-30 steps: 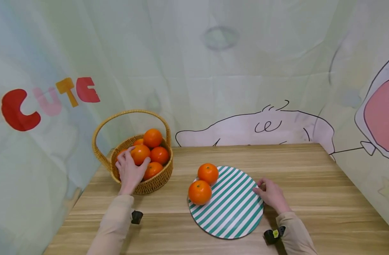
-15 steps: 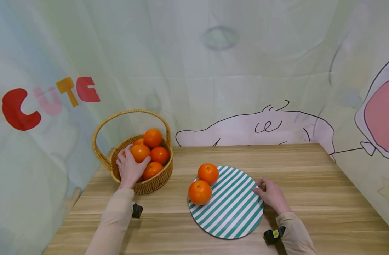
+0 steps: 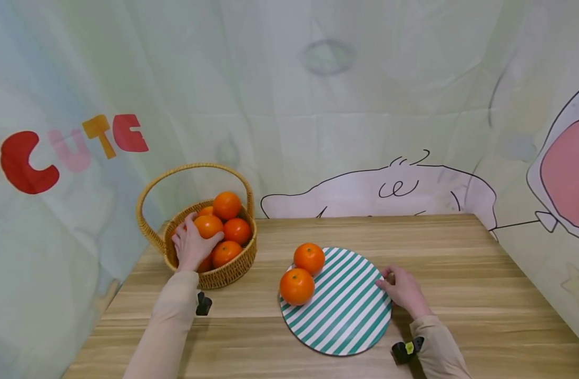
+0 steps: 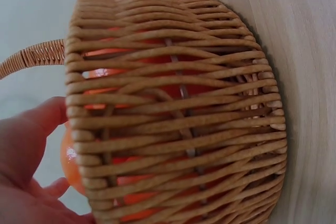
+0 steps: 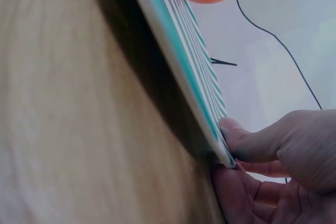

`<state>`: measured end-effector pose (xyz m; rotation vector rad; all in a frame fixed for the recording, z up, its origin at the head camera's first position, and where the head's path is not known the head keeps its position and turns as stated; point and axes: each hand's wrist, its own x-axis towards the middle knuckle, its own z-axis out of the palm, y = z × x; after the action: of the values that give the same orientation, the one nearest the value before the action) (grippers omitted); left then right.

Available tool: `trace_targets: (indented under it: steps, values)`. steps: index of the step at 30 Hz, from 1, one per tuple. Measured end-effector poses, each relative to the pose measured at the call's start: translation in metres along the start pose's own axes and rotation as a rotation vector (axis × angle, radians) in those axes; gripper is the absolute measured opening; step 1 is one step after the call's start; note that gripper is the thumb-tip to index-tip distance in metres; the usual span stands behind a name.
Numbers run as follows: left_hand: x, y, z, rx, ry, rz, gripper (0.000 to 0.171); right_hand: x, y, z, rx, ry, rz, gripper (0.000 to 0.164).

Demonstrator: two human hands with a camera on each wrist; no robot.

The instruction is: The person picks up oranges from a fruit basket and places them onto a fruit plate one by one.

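A wicker basket (image 3: 228, 272) with a tall handle stands at the left, holding several oranges. My left hand (image 3: 192, 247) reaches in over its near rim and grips one orange (image 3: 208, 227), thumb on the right and fingers on the left. In the left wrist view the basket's wall (image 4: 184, 124) covers most of the fruit. My right hand (image 3: 404, 291) pinches the right edge of a round board (image 3: 348, 310) with green and white stripes, thumb (image 5: 233, 132) on top and fingers below. Two oranges, one nearer (image 3: 296, 287) and one farther (image 3: 309, 258), sit on the board's left side.
Everything stands on a wood-grain table (image 3: 251, 337). A printed curtain (image 3: 289, 105) with cartoon figures and letters hangs close behind the table and along its sides. The basket's handle (image 3: 194, 166) arches above the fruit.
My left hand, with the orange in its grip, has shifted slightly upward in the head view, its forearm advancing toward the basket. The right hand, board and two oranges on it stay put.
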<state>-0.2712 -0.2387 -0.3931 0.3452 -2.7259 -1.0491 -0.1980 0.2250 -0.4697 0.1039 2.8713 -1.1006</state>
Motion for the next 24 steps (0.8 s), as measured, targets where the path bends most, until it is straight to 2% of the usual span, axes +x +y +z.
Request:
trace_targets:
  steps: [16,24]
  values:
    - [0.0082,-0.0016,0.0019,0.049,-0.072,0.011,0.083,0.0006,0.0014,0.0003,0.008,0.008,-0.019,0.022]
    - [0.0063,-0.0004,0.0032,0.044,-0.063,0.040,0.079,0.0011,0.0022,0.0006,0.017,0.013,-0.031,0.021]
